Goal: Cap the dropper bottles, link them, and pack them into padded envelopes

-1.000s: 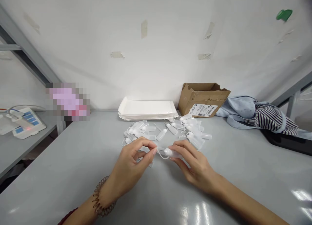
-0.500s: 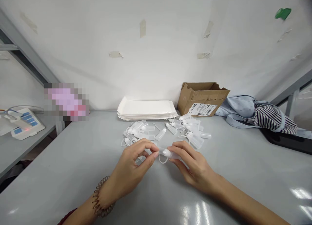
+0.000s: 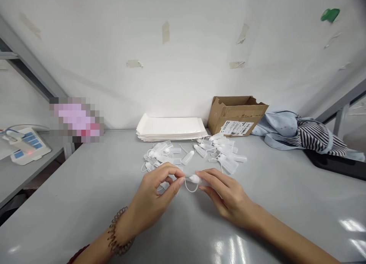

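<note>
Between my hands, above the grey table, is a small translucent bottle with a white cap [image 3: 195,179], lying sideways with its thin needle tip toward the left. My right hand [image 3: 228,193] grips the bottle's body, which its fingers mostly hide. The thumb and fingertips of my left hand [image 3: 160,191] are pinched at the tip end, where a thin white strap loops down from the cap; the piece inside the pinch is too small to make out. Just beyond my hands lie two loose groups of similar bottles, one on the left [image 3: 166,151] and one on the right [image 3: 228,163].
White flat envelopes [image 3: 171,128] are stacked against the wall. An open cardboard box [image 3: 236,117] stands to their right. Farther right, a light blue and striped cloth [image 3: 286,130] lies partly on a black object [image 3: 334,164]. A white device with blue labels [image 3: 31,145] is on the left surface.
The whole view has shifted slightly. Both hands keep nearly the same pose around the bottle, with no clear change in what they hold.
</note>
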{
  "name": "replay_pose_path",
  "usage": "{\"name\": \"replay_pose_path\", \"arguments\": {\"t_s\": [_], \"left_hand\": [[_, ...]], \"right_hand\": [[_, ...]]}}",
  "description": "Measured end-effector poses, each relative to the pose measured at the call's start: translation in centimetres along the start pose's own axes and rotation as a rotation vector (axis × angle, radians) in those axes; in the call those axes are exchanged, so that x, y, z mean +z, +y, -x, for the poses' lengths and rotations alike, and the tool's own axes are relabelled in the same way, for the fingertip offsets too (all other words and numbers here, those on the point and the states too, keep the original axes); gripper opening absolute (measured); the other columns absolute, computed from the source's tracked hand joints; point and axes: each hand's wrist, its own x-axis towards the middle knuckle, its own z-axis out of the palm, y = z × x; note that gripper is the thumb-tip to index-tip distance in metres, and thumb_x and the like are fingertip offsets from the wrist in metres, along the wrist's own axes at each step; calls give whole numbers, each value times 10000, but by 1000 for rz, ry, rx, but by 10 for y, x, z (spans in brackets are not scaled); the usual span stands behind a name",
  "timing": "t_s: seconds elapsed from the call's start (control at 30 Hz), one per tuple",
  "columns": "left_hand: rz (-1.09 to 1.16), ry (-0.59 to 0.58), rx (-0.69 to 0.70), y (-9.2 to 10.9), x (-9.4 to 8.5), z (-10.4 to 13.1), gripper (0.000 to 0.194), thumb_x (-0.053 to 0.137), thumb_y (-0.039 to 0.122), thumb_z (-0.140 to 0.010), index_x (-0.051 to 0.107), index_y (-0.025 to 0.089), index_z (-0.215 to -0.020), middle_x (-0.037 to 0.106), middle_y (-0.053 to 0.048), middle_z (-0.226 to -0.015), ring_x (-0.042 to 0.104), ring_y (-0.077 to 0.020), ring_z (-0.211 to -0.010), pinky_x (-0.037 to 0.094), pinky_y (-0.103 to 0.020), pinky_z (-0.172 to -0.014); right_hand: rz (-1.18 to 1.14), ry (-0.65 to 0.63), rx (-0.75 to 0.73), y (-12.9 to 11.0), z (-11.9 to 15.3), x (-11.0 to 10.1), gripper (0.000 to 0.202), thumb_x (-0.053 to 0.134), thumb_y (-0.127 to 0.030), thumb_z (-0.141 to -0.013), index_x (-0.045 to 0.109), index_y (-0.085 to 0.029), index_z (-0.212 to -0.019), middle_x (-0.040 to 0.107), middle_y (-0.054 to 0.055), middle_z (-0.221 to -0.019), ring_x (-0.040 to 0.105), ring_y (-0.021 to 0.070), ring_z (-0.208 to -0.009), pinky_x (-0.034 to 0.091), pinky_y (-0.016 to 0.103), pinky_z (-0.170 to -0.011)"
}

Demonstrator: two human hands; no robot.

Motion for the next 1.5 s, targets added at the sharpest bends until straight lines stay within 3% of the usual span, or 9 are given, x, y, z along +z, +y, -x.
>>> {"name": "replay_pose_path", "arguments": {"t_s": [0.43, 1.5], "left_hand": [[-121, 13, 191, -1, 1, 1, 123, 503, 133, -876, 610, 194, -880, 631, -22, -835, 553, -133, -732, 463, -230, -643], [-91, 9, 217, -12, 15, 3, 148, 486, 96, -872, 610, 178, -871, 630, -36, -802, 568, -149, -755, 465, -261, -667]], "right_hand": [[93, 17, -27, 0, -4, -6, 353, 440, -55, -875, 492, -144, -1212, 623, 109, -937, 605, 171, -760, 525, 274, -589], [42, 53, -55, 1, -2, 6, 405, 396, 13, -836, 486, -142, -1199, 613, 107, -889, 568, 171, -755, 525, 285, -609]]}}
